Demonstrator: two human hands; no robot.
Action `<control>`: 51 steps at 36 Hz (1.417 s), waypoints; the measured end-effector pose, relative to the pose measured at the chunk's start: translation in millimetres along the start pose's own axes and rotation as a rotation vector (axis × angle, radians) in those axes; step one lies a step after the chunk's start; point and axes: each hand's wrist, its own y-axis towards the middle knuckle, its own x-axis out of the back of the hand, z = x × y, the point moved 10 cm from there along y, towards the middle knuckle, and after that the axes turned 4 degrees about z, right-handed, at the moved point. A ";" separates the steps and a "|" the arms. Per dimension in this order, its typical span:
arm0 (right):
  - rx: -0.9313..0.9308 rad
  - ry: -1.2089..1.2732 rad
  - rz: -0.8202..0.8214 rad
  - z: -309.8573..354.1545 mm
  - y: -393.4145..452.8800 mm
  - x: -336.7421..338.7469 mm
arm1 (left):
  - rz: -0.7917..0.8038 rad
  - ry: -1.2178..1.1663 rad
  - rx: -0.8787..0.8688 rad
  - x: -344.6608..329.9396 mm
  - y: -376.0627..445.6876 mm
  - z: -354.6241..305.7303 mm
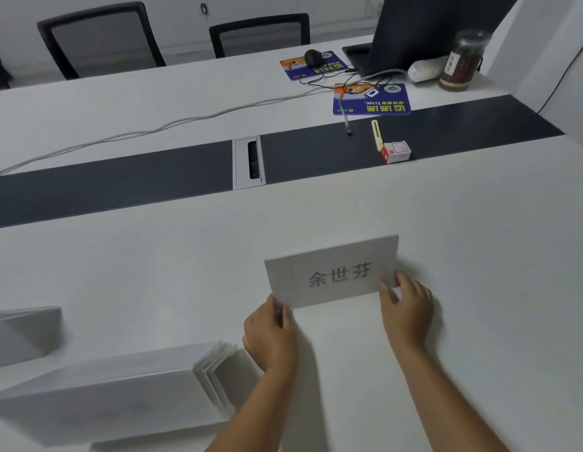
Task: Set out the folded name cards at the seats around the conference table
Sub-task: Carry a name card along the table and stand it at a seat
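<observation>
Item: white folded paper name card printed with three dark characters, standing tent-fashion on the white conference table. The printed face tilts toward the wearer.

Left hand: its grip is pinched on the card's lower left corner, thumb over the front face, the other fingers hidden behind it. Judged purpose: to steady that end while the fold settles.

Right hand: fingers loosely spread, fingertips resting against the card's lower right edge and not clamping it. Judged purpose: to nudge the base square and keep the tent from splaying.

Just below and to the left of the left grip: stack of white folded cards lying flat, edges fanned toward the hand. Probably the remaining supply, kept within reach.

Further left of that grip: another white folded card, partly cut off by the frame edge; whether it has been set at its seat cannot be told.

Well beyond both grips: dark grey centre strip of the table with a white cable hatch. Past that, two blue printed mouse mats, a black mouse, an open black laptop, a brown jar and two black mesh chairs.

Stage, as judged: one card being seated, and the stack suggests many remain.
</observation>
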 end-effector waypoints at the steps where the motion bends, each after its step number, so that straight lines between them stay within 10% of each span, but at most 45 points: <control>1: 0.007 -0.004 -0.004 0.7 0.0 0.2 | 0.001 0.003 -0.002 -0.4 -0.2 0.4; 20: -0.018 -0.004 0.031 3.4 -0.9 0.0 | -0.013 0.029 -0.030 -0.2 1.7 -1.2; 38: -0.080 -0.070 0.282 -3.4 -127.9 33.2 | 0.408 -0.290 -0.031 45.0 -124.4 47.6; 48: -0.050 0.376 0.590 130.6 -199.7 -24.7 | -0.124 -0.487 0.093 244.9 -86.5 135.6; 51: -0.108 0.466 0.736 171.8 -210.3 -53.0 | -0.051 -0.456 0.120 265.9 -44.8 150.0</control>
